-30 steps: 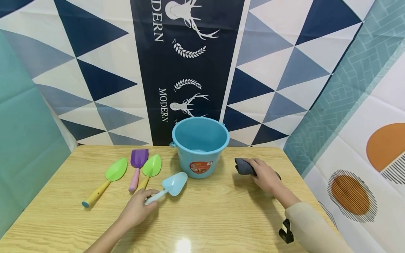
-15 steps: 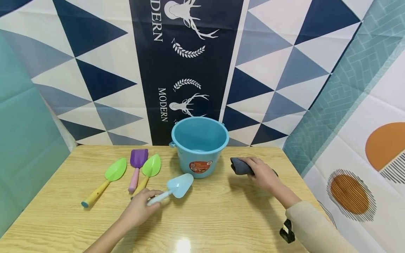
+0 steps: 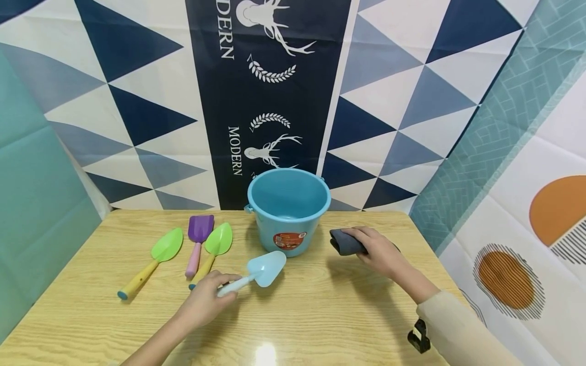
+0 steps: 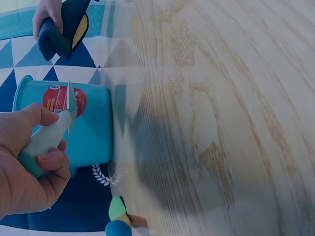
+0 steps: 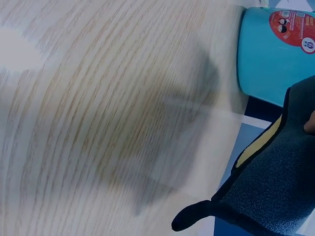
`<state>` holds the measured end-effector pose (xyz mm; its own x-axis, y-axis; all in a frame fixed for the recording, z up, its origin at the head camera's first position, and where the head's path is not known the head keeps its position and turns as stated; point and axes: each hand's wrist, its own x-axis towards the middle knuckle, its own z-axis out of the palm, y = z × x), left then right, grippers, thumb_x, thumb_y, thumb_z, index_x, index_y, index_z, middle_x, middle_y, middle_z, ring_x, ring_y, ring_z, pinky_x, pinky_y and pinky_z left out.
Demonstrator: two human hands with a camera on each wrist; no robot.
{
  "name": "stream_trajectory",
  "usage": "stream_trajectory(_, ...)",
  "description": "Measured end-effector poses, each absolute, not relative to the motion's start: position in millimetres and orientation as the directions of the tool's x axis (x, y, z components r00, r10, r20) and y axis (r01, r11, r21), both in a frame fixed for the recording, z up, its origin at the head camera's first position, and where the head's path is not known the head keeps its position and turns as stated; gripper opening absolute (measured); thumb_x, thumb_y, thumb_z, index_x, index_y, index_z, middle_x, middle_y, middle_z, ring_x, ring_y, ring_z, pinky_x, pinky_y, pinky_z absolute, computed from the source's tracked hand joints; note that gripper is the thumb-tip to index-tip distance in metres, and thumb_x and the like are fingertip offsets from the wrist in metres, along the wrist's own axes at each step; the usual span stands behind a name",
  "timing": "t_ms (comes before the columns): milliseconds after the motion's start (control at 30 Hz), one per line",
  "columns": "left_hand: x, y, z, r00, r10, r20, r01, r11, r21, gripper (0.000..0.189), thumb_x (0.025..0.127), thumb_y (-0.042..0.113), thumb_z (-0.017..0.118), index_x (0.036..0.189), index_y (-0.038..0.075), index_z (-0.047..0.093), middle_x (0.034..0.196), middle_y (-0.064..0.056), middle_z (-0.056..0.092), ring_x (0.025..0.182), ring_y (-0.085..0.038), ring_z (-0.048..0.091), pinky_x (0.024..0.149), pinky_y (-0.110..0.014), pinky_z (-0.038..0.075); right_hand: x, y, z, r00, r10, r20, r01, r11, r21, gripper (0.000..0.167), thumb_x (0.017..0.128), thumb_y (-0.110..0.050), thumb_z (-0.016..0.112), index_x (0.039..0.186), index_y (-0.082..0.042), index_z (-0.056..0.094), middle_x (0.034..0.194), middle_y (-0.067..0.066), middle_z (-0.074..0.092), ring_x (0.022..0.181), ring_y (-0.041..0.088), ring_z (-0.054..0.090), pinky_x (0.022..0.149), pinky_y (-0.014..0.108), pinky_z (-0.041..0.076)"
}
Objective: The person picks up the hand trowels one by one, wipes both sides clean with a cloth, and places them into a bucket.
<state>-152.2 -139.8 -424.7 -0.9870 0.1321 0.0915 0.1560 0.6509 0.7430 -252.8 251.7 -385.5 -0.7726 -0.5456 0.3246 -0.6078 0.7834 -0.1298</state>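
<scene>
My left hand [image 3: 206, 300] grips the handle of a light blue toy trowel [image 3: 267, 268], its blade held over the table in front of the blue bucket [image 3: 293, 230]. In the left wrist view, thumb and fingers wrap the pale handle [image 4: 45, 143]. To the bucket's right, my right hand [image 3: 377, 254] holds a folded dark grey cloth [image 3: 346, 243] above the table. Seen from the right wrist, this cloth [image 5: 275, 182] has a fuzzy face, a black edge with a loop, and a yellow strip. Most of the right hand is out of that view.
Left of the bucket lie two green trowels with yellow handles, one farther left [image 3: 151, 264] and one [image 3: 218, 240] near my left hand. A purple shovel [image 3: 200, 230] lies between them. The wooden table [image 3: 320, 315] ends at a patterned backdrop [image 3: 270, 101].
The trowel in my left hand has shifted right, its blade now lower in front of the bucket. My right hand has moved slightly left with the cloth, toward the bucket.
</scene>
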Motion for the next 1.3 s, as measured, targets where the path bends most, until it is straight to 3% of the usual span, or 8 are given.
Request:
stream_trajectory(300,-153.0,-137.2,-422.5,-0.984,0.148,0.099,0.173,0.655,0.735,0.030,0.078,0.011,0.067,0.108,0.014,0.069,0.081,0.000,0.056,0.066,-0.009,0.044,0.053,-0.019,0.039,-248.2,244.8,-379.6,-0.728,-0.601,0.330,-0.653,0.754,-0.067,0.061,0.076,-0.005,0.074,0.131,-0.015,0.052,0.124,0.016,0.056,0.111,0.036,0.056,0.088,0.051,0.049)
stream_trajectory(600,-156.2,-133.8,-420.0,-0.982,0.167,0.089,0.179,0.662,0.728,0.029,0.076,0.012,0.067,0.105,0.016,0.070,0.085,0.000,0.058,0.072,-0.011,0.046,0.059,-0.019,0.039,-245.5,238.0,-378.2,-0.646,-0.655,0.392,-0.718,0.695,-0.020,0.063,0.070,-0.002,0.078,0.128,-0.014,0.055,0.119,0.015,0.059,0.107,0.035,0.059,0.085,0.049,0.050)
stream_trajectory(900,-156.4,-129.2,-418.0,-0.976,0.194,0.100,0.207,0.674,0.709,0.029,0.075,0.013,0.068,0.104,0.014,0.071,0.085,0.000,0.061,0.071,-0.010,0.046,0.058,-0.019,0.040,-240.7,224.9,-376.7,-0.643,-0.676,0.361,-0.729,0.684,-0.016,0.063,0.072,-0.005,0.078,0.129,-0.017,0.055,0.121,0.012,0.060,0.109,0.032,0.058,0.088,0.048,0.050)
stream_trajectory(1300,-158.0,-123.9,-415.9,-0.974,0.193,0.116,0.220,0.697,0.683,0.031,0.072,0.012,0.067,0.103,0.015,0.072,0.080,0.002,0.060,0.068,-0.009,0.045,0.057,-0.019,0.039,-239.2,216.0,-371.7,-0.584,-0.707,0.399,-0.772,0.635,-0.004,0.062,0.072,-0.004,0.077,0.128,-0.017,0.055,0.121,0.011,0.060,0.109,0.030,0.059,0.088,0.045,0.051)
